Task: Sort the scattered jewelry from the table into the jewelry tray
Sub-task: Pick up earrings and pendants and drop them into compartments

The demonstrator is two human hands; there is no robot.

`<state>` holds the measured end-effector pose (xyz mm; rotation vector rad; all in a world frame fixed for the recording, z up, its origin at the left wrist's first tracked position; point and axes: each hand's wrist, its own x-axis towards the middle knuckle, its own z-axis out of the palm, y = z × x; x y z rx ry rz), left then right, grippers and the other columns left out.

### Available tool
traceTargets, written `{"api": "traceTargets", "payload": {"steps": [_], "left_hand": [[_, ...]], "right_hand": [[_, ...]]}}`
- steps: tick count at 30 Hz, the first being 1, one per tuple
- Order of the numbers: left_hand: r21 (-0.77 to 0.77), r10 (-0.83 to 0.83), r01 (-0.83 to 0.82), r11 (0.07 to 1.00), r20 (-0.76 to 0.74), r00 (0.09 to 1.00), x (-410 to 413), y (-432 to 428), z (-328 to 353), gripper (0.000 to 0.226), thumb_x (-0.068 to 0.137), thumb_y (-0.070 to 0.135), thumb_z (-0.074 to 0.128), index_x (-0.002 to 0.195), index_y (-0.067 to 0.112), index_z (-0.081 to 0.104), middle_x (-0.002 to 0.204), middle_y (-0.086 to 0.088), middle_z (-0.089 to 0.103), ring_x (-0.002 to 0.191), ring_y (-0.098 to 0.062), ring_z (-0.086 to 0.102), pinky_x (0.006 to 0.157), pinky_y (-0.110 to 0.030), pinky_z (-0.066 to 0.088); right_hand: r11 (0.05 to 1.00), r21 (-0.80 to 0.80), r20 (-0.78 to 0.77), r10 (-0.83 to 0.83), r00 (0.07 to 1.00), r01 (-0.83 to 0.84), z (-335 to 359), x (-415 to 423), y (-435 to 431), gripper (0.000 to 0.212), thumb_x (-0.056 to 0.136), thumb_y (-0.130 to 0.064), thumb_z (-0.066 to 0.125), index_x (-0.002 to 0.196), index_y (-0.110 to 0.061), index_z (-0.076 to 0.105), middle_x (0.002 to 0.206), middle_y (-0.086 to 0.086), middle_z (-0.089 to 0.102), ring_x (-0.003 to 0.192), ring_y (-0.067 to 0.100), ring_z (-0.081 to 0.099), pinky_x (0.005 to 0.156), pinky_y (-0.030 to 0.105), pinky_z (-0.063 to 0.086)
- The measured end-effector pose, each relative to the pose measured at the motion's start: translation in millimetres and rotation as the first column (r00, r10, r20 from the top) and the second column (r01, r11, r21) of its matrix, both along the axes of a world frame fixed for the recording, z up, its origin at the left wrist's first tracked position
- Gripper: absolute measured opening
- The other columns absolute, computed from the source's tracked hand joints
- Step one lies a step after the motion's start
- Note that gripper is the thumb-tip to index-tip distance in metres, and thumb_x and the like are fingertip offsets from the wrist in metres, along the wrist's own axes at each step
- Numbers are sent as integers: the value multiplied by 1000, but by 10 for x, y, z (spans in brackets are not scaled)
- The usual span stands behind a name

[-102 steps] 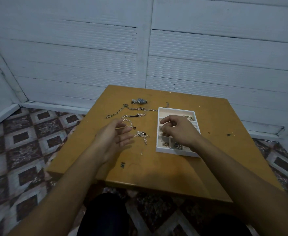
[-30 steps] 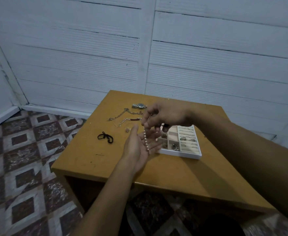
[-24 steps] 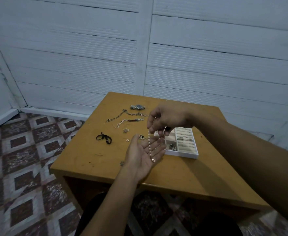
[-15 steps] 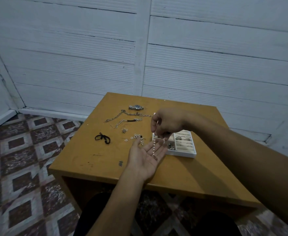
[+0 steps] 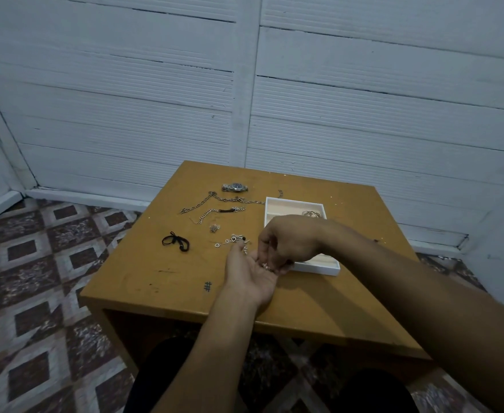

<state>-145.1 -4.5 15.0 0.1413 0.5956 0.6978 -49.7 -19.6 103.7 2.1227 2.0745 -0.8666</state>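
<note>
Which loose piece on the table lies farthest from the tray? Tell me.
The black cord, looped alone toward the left edge of the table; the watch and long chain lie nearer the tray.

White-painted plank walls (image 5: 125,99) and patterned floor tiles (image 5: 36,263) are enclosing a small wooden surface (image 5: 304,302), suggesting a modest home room.

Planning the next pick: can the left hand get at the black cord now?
Probably yes: the black cord lies alone, left of the left hand, with only bare table between. But that palm seems to cradle a beaded bracelet, which the right hand is pinching.
</note>
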Motion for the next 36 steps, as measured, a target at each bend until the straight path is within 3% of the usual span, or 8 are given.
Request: {"api": "traceTargets", "payload": {"steps": [3,9,13,16,21,29,33,36], "left_hand": [[10,-6,6,1000,10,1000,26,-15,-37,52,100,42,33,105,-3,58,116,-25,63,103,-36,61,68,-45,51],[-12,-10,10,1000,37,999,105,-60,-136,54,99,41,40,113,-8,58,114,-27,65,110,-36,62,80,-42,55],[-19,-39,40,999,28,999,146,-68,-184,60,99,44,41,122,-10,54,118,-27,64,110,-36,62,88,-43,54],[-36,-49,50,998,22,999,180,-89,-205,61,100,43,38,123,-12,53,118,-29,63,111,-38,61,95,-46,50],[-70,-43,49,996,75,996,211,-108,-202,60,100,43,38,124,-10,54,119,-29,62,113,-39,60,96,-46,50],[-93,-43,49,994,68,997,233,-140,-175,58,100,41,40,121,-11,53,117,-29,62,111,-39,61,91,-47,52],[-76,-48,49,996,15,999,233,-99,-113,57,99,40,42,122,-10,54,120,-27,62,113,-37,60,89,-47,54],[-25,-65,63,998,-75,995,247,-20,-61,58,99,39,42,130,-10,45,126,-29,57,113,-39,58,99,-43,49]], "right_hand": [[1000,-7,-4,-9,1000,9,-3,9,-16,14,82,-2,69,95,-8,71,86,11,74,59,10,63,72,30,56],[997,64,100,-50,994,44,-40,48,10,18,76,-8,75,92,-16,72,87,1,69,69,9,58,67,26,49],[995,59,133,-86,987,78,-95,94,32,18,76,-8,76,87,-18,68,95,3,71,83,15,62,80,33,53],[992,87,155,-103,982,90,-125,115,32,19,77,-8,74,94,-14,70,99,4,71,91,19,63,81,34,53],[980,160,127,-139,982,118,-93,112,19,15,84,-8,63,96,-13,71,98,4,72,83,16,59,74,29,50],[959,178,-21,-219,975,220,-84,251,2,17,85,-2,58,93,-8,71,95,7,74,86,23,70,78,40,59],[945,184,-129,-251,959,272,-125,411,-47,14,86,-4,57,89,-10,70,87,3,72,76,22,67,68,33,56],[902,210,-250,-324,912,378,-158,547,-107,12,89,-3,57,92,-6,69,82,1,67,74,18,64,66,33,54]]}}
